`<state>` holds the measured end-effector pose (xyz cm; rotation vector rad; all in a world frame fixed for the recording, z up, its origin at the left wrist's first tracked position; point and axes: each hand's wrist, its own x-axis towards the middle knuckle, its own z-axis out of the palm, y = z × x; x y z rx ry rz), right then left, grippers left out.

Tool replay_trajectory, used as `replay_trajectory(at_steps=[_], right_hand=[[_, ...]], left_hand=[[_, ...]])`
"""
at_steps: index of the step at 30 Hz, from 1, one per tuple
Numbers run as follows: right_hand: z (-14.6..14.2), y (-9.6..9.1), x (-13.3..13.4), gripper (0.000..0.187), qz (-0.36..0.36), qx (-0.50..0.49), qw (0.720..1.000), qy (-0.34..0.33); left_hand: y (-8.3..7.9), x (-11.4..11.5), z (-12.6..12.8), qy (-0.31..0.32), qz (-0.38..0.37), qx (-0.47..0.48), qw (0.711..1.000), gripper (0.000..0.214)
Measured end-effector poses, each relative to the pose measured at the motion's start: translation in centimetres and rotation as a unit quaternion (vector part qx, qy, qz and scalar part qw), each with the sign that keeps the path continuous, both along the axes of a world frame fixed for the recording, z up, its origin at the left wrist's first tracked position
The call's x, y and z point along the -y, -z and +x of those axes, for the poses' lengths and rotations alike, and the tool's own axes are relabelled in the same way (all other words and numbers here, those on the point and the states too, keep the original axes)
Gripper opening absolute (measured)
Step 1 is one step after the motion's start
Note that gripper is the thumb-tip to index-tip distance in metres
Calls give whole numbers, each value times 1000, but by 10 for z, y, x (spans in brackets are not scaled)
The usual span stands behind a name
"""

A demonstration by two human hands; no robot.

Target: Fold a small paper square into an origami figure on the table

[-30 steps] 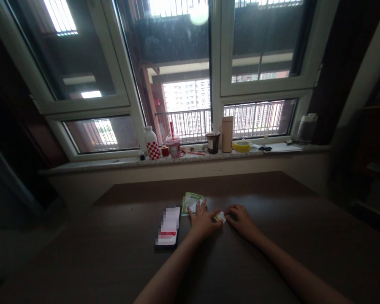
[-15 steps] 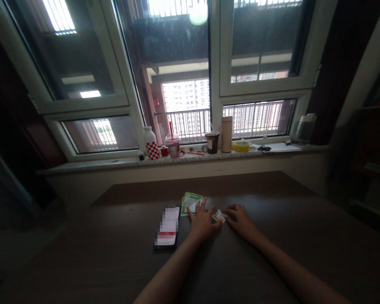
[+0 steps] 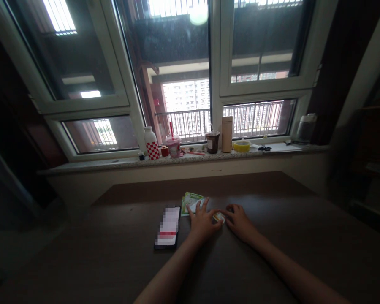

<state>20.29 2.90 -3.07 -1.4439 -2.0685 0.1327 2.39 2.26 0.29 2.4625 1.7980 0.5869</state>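
Note:
A small white-and-yellow paper piece (image 3: 219,217) lies flat on the table between my hands. My left hand (image 3: 202,223) grips its left side and near edge with index finger and thumb, while the other fingers spread over a green-and-white printed packet (image 3: 186,204). A white slip (image 3: 194,206) shows on that packet under those fingers. From the right, my right hand (image 3: 240,220) pinches the paper piece's far right edge with thumb and index finger, its other fingers curled. The fingertips partly cover the piece, and its print is too small to read.
A phone (image 3: 167,227) with a blurred screen lies left of my left hand on the brown table (image 3: 120,215). Along the windowsill (image 3: 123,164) stand a checked bottle (image 3: 151,145), drink cups, a tan flask (image 3: 227,135), yellow tape (image 3: 241,146) and black scissors (image 3: 264,148).
My right hand's index finger has shifted slightly left, over the paper piece's far edge, and both index fingertips are closer together. My left hand, the packet and the phone stay in place.

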Motion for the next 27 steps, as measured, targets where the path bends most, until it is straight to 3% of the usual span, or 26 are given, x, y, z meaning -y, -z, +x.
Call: replay_trajectory(at_steps=[15, 27], right_hand=[[1, -18, 8, 33, -11, 68, 997, 15], [3, -17, 9, 24, 3, 68, 997, 28]], left_hand=[[-4, 3, -2, 14, 34, -30, 999, 43], [-4, 4, -3, 11, 36, -40, 998, 44]])
